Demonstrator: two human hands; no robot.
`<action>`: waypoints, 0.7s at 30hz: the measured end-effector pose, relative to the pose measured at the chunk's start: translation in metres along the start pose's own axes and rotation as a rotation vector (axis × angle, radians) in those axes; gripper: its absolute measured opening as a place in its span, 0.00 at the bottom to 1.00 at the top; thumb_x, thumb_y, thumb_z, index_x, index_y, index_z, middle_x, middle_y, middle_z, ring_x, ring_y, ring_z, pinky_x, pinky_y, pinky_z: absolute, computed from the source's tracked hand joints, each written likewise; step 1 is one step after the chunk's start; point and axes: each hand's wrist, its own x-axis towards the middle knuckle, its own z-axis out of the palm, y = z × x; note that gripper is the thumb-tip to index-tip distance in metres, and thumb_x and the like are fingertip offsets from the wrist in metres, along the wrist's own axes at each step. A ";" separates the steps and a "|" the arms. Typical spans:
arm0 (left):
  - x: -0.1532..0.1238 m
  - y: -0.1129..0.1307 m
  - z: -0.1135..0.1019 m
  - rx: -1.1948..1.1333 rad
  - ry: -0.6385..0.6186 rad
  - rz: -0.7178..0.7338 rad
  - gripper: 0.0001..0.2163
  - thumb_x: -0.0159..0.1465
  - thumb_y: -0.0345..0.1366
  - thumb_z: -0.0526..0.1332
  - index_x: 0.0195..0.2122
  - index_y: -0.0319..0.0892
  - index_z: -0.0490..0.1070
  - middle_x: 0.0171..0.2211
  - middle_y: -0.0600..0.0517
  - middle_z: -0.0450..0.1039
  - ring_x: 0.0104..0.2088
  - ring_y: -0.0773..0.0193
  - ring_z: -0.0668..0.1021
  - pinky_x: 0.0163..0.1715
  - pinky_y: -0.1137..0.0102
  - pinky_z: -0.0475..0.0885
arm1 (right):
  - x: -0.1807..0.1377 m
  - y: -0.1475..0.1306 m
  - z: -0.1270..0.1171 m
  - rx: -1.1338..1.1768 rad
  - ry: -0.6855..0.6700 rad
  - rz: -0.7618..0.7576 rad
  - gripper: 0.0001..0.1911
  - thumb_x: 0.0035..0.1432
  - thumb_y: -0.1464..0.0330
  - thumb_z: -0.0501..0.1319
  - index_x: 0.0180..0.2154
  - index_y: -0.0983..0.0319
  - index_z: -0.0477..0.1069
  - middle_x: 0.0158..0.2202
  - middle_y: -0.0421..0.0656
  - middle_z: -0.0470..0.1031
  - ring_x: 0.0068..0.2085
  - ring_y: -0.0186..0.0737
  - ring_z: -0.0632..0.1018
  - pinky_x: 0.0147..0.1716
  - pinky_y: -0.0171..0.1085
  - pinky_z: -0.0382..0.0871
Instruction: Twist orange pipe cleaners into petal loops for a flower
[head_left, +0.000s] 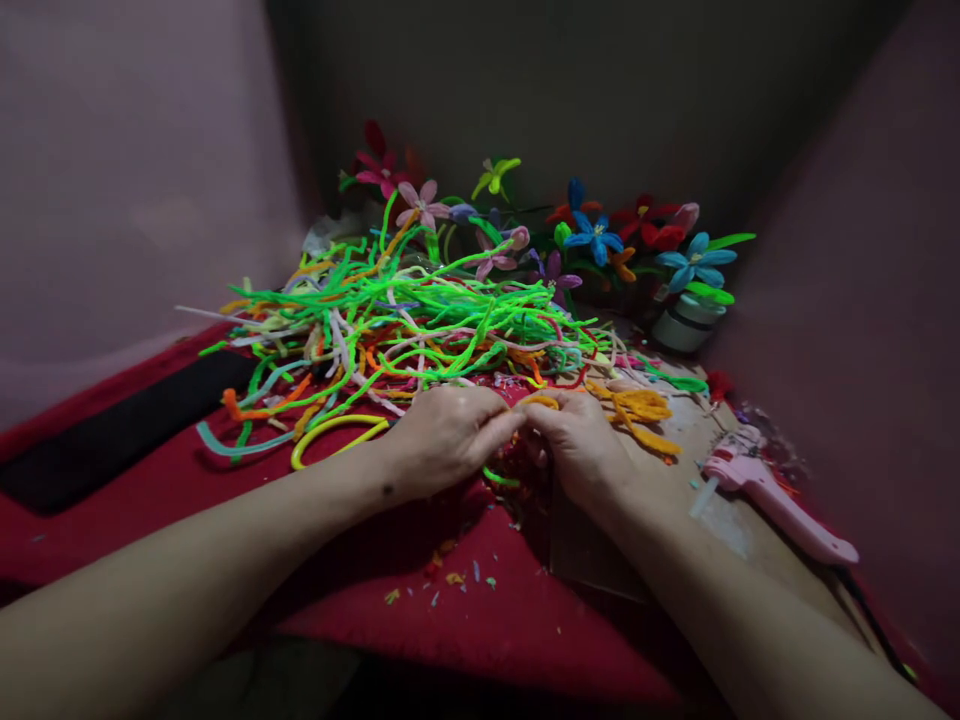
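Observation:
My left hand (446,435) and my right hand (577,440) meet fingertip to fingertip over the red cloth (465,600), both closed in a pinch. Between them sits a short orange pipe cleaner (541,402), gripped by both hands. A small green piece (500,478) lies just under the fingers. Right behind my hands spreads a big tangled heap of pipe cleaners (405,320), mostly bright green with orange, white and pink ones. A bunch of orange pipe cleaner bits (637,412) lies right of my right hand.
Finished pipe-cleaner flowers (600,238) in blue, red, pink and green stand at the back near the corner. A pink glue gun (772,495) rests on cardboard (720,520) to the right. A white roll (684,322) sits behind it. Small scraps dot the cloth.

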 end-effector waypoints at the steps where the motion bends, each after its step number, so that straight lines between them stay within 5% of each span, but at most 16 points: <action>1: 0.002 -0.001 -0.003 -0.243 -0.062 -0.126 0.19 0.64 0.42 0.48 0.23 0.37 0.69 0.21 0.50 0.69 0.23 0.67 0.70 0.25 0.71 0.66 | 0.000 -0.001 -0.001 0.004 -0.009 -0.002 0.10 0.45 0.70 0.57 0.16 0.63 0.62 0.12 0.33 0.59 0.15 0.26 0.57 0.16 0.31 0.49; 5: 0.007 -0.009 -0.010 -1.063 -0.320 -0.443 0.13 0.60 0.41 0.55 0.27 0.36 0.69 0.21 0.52 0.69 0.16 0.72 0.67 0.16 0.74 0.62 | -0.001 -0.003 -0.003 -0.025 -0.065 -0.064 0.07 0.47 0.68 0.58 0.22 0.63 0.68 0.19 0.37 0.69 0.19 0.29 0.63 0.20 0.31 0.55; 9: 0.007 -0.012 -0.010 -1.177 -0.386 -0.491 0.09 0.57 0.38 0.60 0.29 0.36 0.69 0.21 0.53 0.68 0.16 0.74 0.66 0.14 0.77 0.61 | 0.000 -0.001 -0.003 -0.098 -0.031 -0.129 0.07 0.47 0.69 0.58 0.21 0.64 0.68 0.20 0.39 0.69 0.22 0.30 0.65 0.22 0.32 0.57; 12: 0.006 -0.007 -0.009 -0.913 -0.352 -0.416 0.10 0.59 0.38 0.57 0.28 0.36 0.69 0.23 0.52 0.70 0.17 0.73 0.68 0.16 0.76 0.62 | 0.000 -0.001 -0.003 -0.120 0.000 -0.085 0.07 0.45 0.69 0.57 0.19 0.63 0.66 0.16 0.36 0.65 0.19 0.29 0.62 0.19 0.32 0.52; 18: -0.002 -0.001 0.006 0.314 -0.055 0.025 0.08 0.59 0.28 0.51 0.30 0.37 0.69 0.24 0.48 0.71 0.24 0.62 0.73 0.23 0.69 0.65 | -0.001 -0.001 -0.002 -0.078 0.002 -0.003 0.14 0.44 0.72 0.54 0.11 0.61 0.55 0.09 0.35 0.54 0.14 0.28 0.56 0.15 0.33 0.46; 21: -0.004 -0.001 0.009 0.410 -0.044 0.044 0.08 0.60 0.28 0.50 0.32 0.37 0.68 0.24 0.48 0.72 0.23 0.63 0.72 0.22 0.70 0.64 | 0.001 0.003 -0.002 -0.037 0.009 -0.022 0.14 0.46 0.70 0.57 0.13 0.62 0.58 0.10 0.34 0.57 0.15 0.28 0.58 0.16 0.33 0.49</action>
